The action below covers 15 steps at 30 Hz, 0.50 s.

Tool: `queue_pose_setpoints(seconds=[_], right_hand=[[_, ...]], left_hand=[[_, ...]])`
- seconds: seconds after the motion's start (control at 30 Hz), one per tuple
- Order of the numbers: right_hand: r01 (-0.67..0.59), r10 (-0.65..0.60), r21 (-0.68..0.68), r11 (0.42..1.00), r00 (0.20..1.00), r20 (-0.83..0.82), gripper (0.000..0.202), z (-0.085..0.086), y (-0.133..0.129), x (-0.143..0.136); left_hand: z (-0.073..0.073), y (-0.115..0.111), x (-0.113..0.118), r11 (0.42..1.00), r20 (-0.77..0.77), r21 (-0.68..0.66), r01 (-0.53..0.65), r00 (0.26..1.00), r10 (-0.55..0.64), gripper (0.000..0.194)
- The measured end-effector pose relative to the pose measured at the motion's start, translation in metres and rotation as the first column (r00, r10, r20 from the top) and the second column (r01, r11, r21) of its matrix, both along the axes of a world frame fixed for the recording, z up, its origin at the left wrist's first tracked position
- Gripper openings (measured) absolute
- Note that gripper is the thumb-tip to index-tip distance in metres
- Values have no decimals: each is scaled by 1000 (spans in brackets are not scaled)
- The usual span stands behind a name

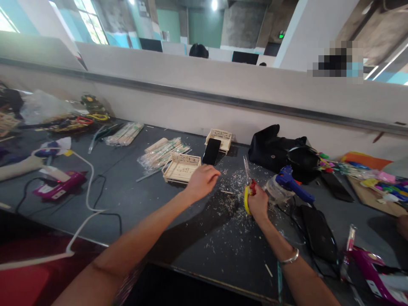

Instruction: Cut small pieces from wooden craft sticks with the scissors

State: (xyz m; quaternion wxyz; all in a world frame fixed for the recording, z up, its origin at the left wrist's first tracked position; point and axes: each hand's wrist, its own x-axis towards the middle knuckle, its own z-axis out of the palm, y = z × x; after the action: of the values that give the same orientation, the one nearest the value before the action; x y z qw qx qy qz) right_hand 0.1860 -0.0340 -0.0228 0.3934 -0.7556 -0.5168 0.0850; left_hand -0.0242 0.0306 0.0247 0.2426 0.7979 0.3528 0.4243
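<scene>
My left hand [201,182] is over the middle of the dark table, its fingers curled together; whatever they may pinch is too small to make out. Just behind it stands a small wooden bench-like model [181,168]. My right hand [259,202] grips yellow and red scissors [247,197], their blades pointing away from me. Small pale scraps [228,204] lie scattered between and around both hands. A black phone [212,151] leans against a second wooden model [224,138] near the partition.
Bagged wooden sticks [164,154] lie left of the models. A blue glue gun [295,185], a black bag [274,148] and a black case [318,231] are at the right. Cables cross the left side near a purple device [60,185]. A partition [159,102] borders the back.
</scene>
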Motion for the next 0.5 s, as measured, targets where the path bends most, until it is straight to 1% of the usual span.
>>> queue_pose_setpoints(seconds=[0.03,0.07,0.1,0.17,0.23,0.3,0.4,0.5], right_hand=[[-2,2,2,1000,1000,0,26,0,0,0],[-4,4,3,1000,1000,0,27,0,0,0],[-6,6,3,1000,1000,2,27,1,0,0],[-8,8,1,1000,1000,7,27,2,-1,-1],[-8,8,0,1000,1000,12,27,2,-2,-1],[-8,8,-2,1000,1000,17,28,3,-2,-2],[-12,12,-6,1000,1000,22,29,3,-3,-2],[-8,8,-13,1000,1000,17,28,3,-3,-2]], left_hand=[[-4,-2,12,997,15,-19,70,997,-69,16],[-9,-2,23,991,-2,-33,129,992,-129,17],[-14,-2,33,986,-46,-43,162,985,-164,20],[-23,1,45,980,-168,-75,184,966,-195,21],[-29,4,49,975,-283,-97,200,933,-220,20],[-33,4,50,971,-337,-104,216,911,-239,19],[-36,0,49,968,-311,-116,222,918,-247,20],[-38,-4,48,964,-216,-157,213,945,-244,21]])
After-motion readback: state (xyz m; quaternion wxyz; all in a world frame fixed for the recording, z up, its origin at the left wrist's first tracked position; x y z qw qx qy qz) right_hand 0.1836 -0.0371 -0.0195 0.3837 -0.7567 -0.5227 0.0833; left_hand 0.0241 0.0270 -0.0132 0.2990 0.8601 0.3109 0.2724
